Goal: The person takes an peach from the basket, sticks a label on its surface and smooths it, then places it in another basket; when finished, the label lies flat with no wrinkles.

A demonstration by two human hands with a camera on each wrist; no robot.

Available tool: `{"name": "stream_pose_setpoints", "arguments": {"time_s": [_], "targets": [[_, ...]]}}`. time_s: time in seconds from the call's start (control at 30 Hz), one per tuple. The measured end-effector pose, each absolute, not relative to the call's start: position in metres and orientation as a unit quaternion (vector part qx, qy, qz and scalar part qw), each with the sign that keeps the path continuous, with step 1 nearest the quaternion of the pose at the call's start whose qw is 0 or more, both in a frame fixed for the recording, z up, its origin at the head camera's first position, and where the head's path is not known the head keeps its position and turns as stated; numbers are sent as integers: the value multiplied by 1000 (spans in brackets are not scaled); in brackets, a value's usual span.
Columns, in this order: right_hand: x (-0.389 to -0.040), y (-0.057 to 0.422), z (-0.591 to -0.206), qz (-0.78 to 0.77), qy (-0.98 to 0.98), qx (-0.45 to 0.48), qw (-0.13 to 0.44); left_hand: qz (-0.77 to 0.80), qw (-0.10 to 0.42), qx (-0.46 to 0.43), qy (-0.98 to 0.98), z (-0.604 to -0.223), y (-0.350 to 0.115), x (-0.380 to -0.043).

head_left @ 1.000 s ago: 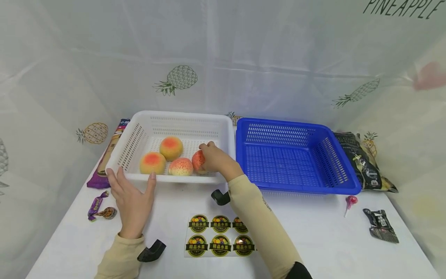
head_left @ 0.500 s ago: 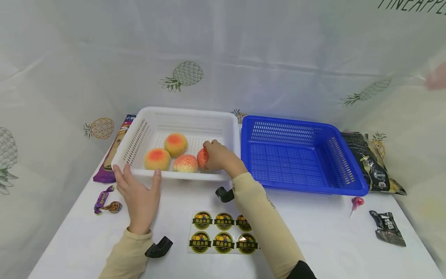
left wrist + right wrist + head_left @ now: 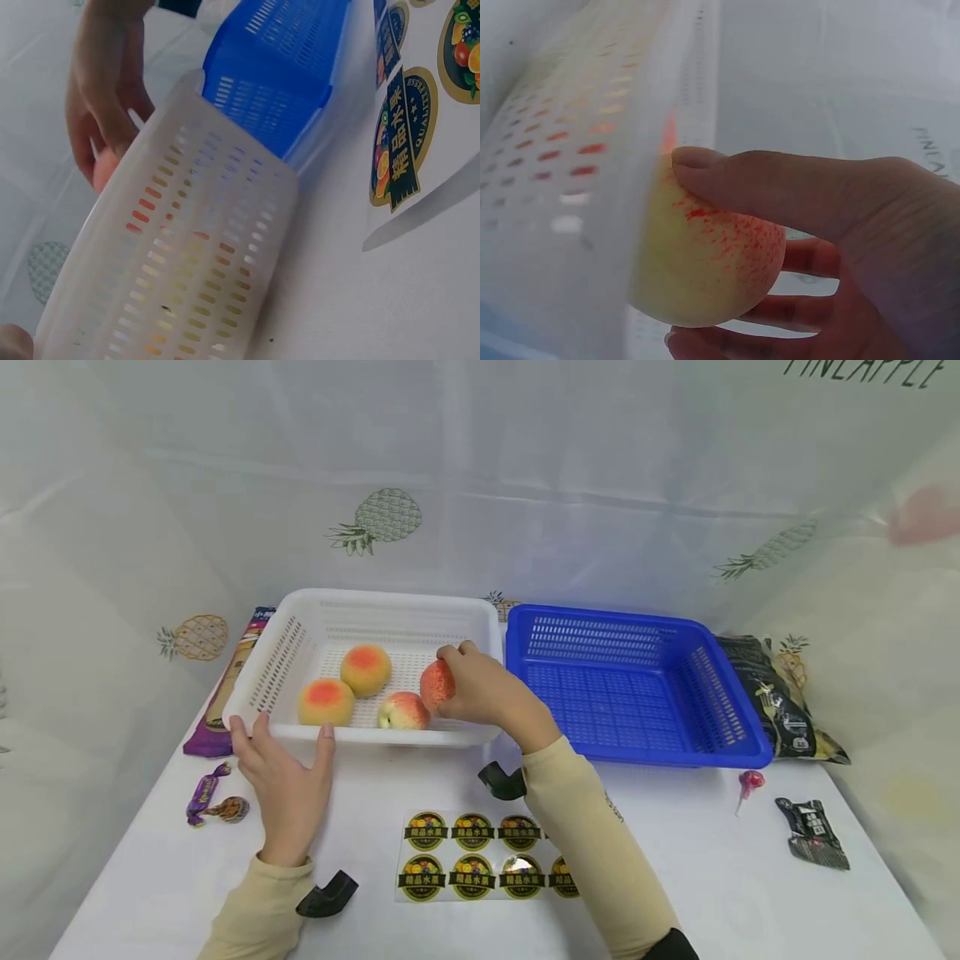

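My right hand point(image 3: 483, 689) grips a red-speckled peach point(image 3: 437, 685) at the right end of the white basket point(image 3: 405, 737). In the right wrist view the thumb lies along the top of this peach point(image 3: 705, 262), with the other fingers beneath, just beside the basket wall. Another speckled peach point(image 3: 405, 711) lies next to it, its pale end showing. Two yellow-orange peaches, one in front point(image 3: 326, 702) and one behind point(image 3: 366, 670), sit further left. My left hand point(image 3: 288, 793) rests against the basket's front left, fingers extended and spread at the rim.
A blue basket point(image 3: 637, 756) stands to the right of the white one. Nearer me lies a sheet of round stickers point(image 3: 472, 860). Wrapped candies point(image 3: 202, 795), a lollipop point(image 3: 752, 781), a black packet point(image 3: 813, 833) and snack bags point(image 3: 780, 702) lie around the sides.
My right hand has raised the speckled peach a little. The speckled peach beside it has turned, showing its pale end. My left hand stays at the basket rim.
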State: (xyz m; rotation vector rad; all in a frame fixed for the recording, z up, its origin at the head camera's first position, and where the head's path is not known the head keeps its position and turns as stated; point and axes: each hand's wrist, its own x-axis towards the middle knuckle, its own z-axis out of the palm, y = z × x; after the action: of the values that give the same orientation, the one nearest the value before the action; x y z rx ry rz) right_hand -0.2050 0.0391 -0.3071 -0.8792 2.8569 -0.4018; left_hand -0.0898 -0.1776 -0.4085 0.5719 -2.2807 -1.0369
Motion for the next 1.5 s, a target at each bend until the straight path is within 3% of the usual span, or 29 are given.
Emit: {"name": "stream_pose_setpoints", "arguments": {"time_s": [0.37,0.63,0.9,1.2,1.5], "targets": [[-152,116,-267,-176,937,-303,-8,-402,295,205,-842,-411,-175,-92],[-108,178,-268,-185,936,-298,-3,-407,288,211,-841,-413,-175,-92],[-76,229,-294,-175,951,-253,37,-416,283,215,-837,-415,-174,-94],[-74,266,-353,-168,962,-203,77,-418,297,212,-832,-418,-175,-94],[-76,285,-375,-173,965,-182,79,-412,311,201,-833,-420,-171,-97]]}}
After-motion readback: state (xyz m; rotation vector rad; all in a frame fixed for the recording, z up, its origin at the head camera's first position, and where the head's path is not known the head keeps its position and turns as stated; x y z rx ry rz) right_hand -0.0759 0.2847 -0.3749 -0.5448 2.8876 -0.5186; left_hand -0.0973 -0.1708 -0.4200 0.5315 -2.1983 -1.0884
